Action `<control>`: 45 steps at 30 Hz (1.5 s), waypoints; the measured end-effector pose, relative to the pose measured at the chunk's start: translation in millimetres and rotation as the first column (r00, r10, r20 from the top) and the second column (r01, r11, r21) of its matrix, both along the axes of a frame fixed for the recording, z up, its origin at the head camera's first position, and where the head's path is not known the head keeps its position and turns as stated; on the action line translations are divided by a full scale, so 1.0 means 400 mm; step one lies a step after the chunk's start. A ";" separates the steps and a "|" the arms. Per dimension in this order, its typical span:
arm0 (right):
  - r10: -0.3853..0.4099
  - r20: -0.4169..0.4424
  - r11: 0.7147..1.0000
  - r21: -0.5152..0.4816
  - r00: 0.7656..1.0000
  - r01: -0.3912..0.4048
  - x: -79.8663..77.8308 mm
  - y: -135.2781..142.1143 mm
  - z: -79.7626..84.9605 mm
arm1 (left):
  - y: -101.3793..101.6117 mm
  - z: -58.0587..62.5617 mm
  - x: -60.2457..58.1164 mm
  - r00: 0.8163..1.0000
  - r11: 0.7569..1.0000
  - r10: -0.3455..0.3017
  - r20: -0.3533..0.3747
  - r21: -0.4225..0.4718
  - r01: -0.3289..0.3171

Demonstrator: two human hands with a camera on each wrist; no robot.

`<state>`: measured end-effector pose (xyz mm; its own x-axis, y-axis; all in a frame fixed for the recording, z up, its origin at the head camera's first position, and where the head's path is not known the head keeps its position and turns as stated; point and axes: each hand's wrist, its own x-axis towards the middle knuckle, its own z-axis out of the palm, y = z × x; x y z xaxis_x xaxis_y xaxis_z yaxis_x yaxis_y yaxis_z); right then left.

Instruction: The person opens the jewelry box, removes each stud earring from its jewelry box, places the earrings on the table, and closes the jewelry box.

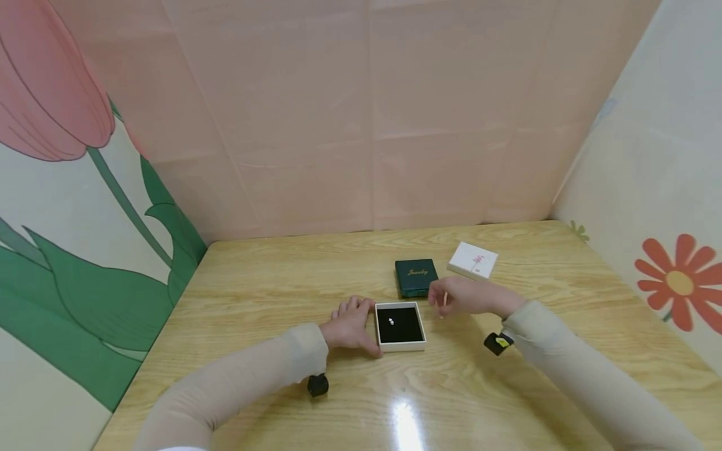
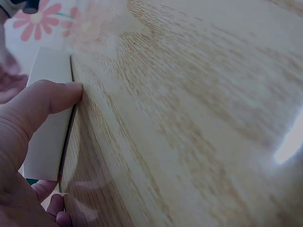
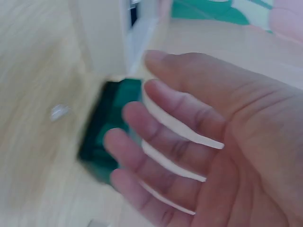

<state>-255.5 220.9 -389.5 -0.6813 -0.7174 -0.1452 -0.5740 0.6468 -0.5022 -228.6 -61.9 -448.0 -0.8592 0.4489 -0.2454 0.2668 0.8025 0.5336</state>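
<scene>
A square white box (image 1: 402, 346) with a black lining stands on the wooden table, its inside facing up. On the lining sits a small shiny piece (image 1: 392, 321), too small to make out. My left hand (image 1: 352, 326) grips the box from its left side, thumb at the near corner, fingers at the far one. In the left wrist view the thumb (image 2: 52, 97) lies across the box's pale side wall (image 2: 47, 137). To the right of the box hovers my right hand (image 1: 459, 295), fingers loosely bent, holding nothing. Its wrist view is blurred.
Behind the box is a dark green box (image 1: 416, 275) with gold "Jewelry" lettering, close to my right fingertips. A white lid (image 1: 474, 260) with a pink print lies at the back right. Printed walls (image 1: 361, 125) border the table's far side and flanks.
</scene>
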 end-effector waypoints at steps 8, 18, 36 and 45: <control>-0.042 -0.233 0.997 -0.072 0.972 0.026 0.020 -0.083 0.038 | -0.001 -0.001 -0.001 1.000 1.000 0.006 -0.003 -0.004 -0.006; 0.002 -0.213 0.995 -0.098 0.977 -0.023 0.032 -0.164 0.000 | 0.000 0.005 0.001 1.000 1.000 -0.005 -0.005 -0.021 0.005; 0.038 -0.179 0.999 0.026 0.983 -0.034 0.027 -0.180 -0.079 | -0.002 0.000 -0.005 1.000 1.000 -0.015 0.004 -0.023 0.015; 0.012 -0.177 1.000 0.024 0.984 -0.008 0.032 -0.192 -0.077 | -0.003 0.002 -0.005 1.000 1.000 -0.008 0.013 -0.026 0.008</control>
<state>-242.9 144.1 -420.3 -0.6902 -0.7225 -0.0397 -0.6592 0.6505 -0.3771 -230.5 -63.1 -447.1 -0.8525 0.4488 -0.2681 0.2665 0.8143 0.5156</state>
